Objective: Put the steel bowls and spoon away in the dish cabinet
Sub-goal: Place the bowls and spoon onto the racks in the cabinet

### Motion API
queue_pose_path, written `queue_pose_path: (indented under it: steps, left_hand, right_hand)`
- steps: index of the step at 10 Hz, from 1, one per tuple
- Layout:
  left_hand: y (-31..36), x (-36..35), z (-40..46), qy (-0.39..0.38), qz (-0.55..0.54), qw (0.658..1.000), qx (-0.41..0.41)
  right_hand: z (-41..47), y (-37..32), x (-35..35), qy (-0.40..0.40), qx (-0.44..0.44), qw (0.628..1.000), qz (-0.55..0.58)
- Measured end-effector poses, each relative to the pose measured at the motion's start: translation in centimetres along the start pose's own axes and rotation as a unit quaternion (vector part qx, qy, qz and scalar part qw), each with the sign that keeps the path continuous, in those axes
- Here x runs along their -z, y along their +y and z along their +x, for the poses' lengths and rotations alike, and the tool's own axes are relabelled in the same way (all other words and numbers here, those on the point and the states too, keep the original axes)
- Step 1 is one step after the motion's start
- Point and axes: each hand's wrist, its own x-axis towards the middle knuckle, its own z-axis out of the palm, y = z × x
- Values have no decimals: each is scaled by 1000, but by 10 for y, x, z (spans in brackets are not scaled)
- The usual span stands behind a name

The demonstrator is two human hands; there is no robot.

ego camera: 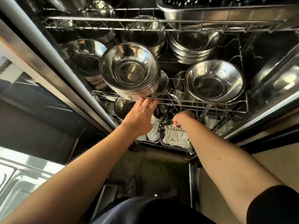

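A tall stack of steel bowls (129, 70) leans forward on the middle wire rack (210, 108) of the dish cabinet. My left hand (140, 114) reaches up to the stack's lower edge, and its spread fingertips touch the bowls and the rack's front wire. My right hand (182, 119) is lower and to the right, fingers curled shut on a thin metal piece that looks like the spoon (178, 126) handle, at the front of the lower rack. A single steel bowl (215, 81) sits at the right of the middle rack.
More bowl stacks (194, 46) fill the back of the rack, and a steel tray (210, 13) sits on the upper shelf. Dark utensils stand in a cup (163, 115) between my hands. White containers (174, 138) lie below. A steel door frame (64, 70) runs along the left.
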Motion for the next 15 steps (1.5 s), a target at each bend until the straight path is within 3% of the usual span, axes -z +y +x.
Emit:
queue_pose_path:
  steps: [2,4,7,9,10,11,12,15]
  left_hand:
    - [2,1,0,-13,-3,1000,11]
    - [2,2,3,-22,3,1000,14]
    - [12,17,11,-35,-24,998,40]
    - [30,38,20,-2,-39,999,7]
    - [39,49,31,30,-56,998,-17]
    - [50,57,46,56,-68,995,-41]
    - [62,61,61,57,-61,994,-68]
    - [86,51,94,14,-88,993,-78]
  right_hand:
    - [4,2,-1,-1,16,1000,22]
    - [-22,9,5,45,62,995,-64]
    - [-96,14,60,89,279,925,-241]
    - [-143,5,82,123,341,885,-292]
    - [-160,-6,96,191,384,851,-302]
    - [-168,-17,111,249,380,826,-333]
    - [-169,-27,121,275,325,833,-354]
    - [-155,-36,137,254,188,901,-297]
